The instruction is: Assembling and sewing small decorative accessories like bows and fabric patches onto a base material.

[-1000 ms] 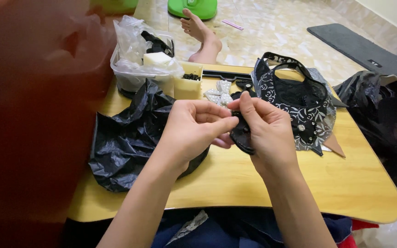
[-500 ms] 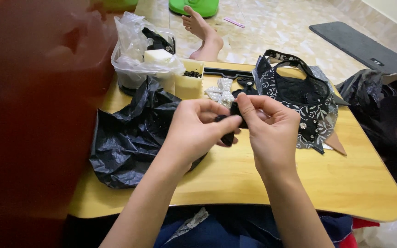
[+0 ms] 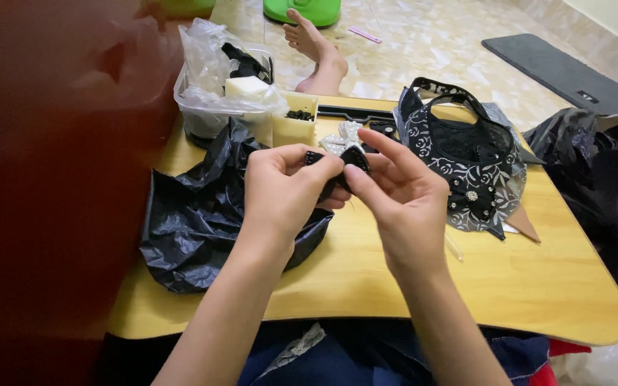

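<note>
Above the counter's (image 3: 366,286) middle, both hands pinch a small black fabric bow (image 3: 345,166); the left hand (image 3: 284,193) should hold firm while the right hand (image 3: 398,196) fingertips shape gently.

A single head-worn camera looks steeply down and forward from just above the person's own forearms, close over the yellow wooden worktop (image 3: 523,286). It faces the far tiled floor (image 3: 430,43), and a blurred red shape (image 3: 44,179) blocks the left side.
</note>
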